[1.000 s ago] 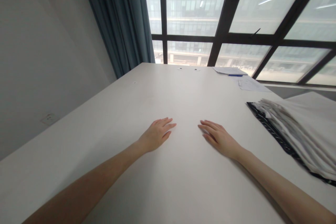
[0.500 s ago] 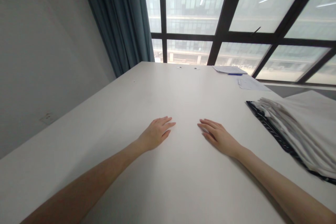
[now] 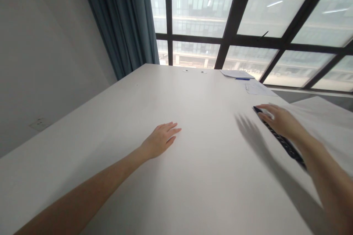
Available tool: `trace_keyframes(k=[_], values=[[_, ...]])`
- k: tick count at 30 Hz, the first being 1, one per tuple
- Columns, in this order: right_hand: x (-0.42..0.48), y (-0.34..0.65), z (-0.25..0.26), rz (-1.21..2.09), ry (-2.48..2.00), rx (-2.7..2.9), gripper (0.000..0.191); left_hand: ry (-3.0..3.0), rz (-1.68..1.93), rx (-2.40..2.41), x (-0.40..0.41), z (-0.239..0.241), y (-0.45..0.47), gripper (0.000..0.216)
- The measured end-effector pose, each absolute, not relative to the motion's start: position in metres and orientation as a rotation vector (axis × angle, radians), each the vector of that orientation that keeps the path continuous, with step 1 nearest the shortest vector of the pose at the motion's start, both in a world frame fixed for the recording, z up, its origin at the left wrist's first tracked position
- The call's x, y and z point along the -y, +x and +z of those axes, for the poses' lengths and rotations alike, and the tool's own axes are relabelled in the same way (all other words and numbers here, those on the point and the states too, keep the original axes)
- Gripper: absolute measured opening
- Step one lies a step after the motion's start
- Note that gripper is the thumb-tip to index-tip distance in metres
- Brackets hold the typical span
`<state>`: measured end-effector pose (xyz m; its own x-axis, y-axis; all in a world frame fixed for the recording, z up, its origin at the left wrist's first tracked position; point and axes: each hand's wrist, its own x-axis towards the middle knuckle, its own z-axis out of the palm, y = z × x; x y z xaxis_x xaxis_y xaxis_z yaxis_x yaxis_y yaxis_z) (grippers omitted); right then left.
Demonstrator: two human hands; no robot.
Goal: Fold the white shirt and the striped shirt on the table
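Note:
My left hand [image 3: 161,140] lies flat and open on the white table [image 3: 193,95], fingers together, holding nothing. My right hand [image 3: 280,120] is raised over the near corner of a thick stack of white sheets [image 3: 328,128] that rests on a dark patterned sheet [image 3: 281,140] at the table's right side. Its fingers are stretched out and blurred by motion, with nothing in them. The hand's shadow falls on the table to its left.
At the far right of the table lie loose papers [image 3: 257,88] and a blue pen [image 3: 242,79]. Two small round marks [image 3: 194,71] sit near the far edge. A window with dark frames and a blue curtain [image 3: 124,25] stand behind; a grey wall is at left.
My right hand has lifted off the table middle and swung right to the stack of sheets. The left hand has stayed put. The view has shifted slightly.

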<state>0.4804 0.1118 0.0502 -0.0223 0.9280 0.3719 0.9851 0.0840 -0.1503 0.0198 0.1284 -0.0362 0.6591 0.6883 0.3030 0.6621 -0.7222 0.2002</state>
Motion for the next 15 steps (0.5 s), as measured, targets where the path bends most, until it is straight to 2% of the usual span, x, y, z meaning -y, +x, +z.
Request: trace_keyframes(k=[3, 5, 6, 7, 10, 13, 15], values=[[-0.109, 0.544, 0.051, -0.447, -2.349, 1.556, 0.039, 2.796, 0.565, -1.137, -0.129, -0.037, 0.02, 0.038], [-0.106, 0.581, 0.041, -0.343, -2.506, 1.344, 0.029, 2.802, 0.556, -1.139, -0.129, -0.037, 0.021, 0.038], [-0.104, 0.597, 0.035, -0.278, -2.511, 1.312, 0.023, 2.806, 0.55, -1.141, -0.129, -0.037, 0.021, 0.039], [-0.103, 0.61, 0.028, -0.275, -2.482, 1.289, 0.026, 2.808, 0.547, -1.144, -0.129, -0.037, 0.021, 0.039], [-0.1, 0.63, 0.017, -0.456, -2.315, 1.253, 0.041, 2.804, 0.553, -1.153, -0.129, -0.036, 0.021, 0.039], [-0.099, 0.621, 0.029, -0.517, -2.262, 1.254, 0.043, 2.801, 0.545, -1.153, -0.128, -0.036, 0.021, 0.039], [-0.1, 0.598, 0.046, -0.426, -2.171, 1.364, 0.043, 2.798, 0.538, -1.153, -0.128, -0.035, 0.021, 0.039]])
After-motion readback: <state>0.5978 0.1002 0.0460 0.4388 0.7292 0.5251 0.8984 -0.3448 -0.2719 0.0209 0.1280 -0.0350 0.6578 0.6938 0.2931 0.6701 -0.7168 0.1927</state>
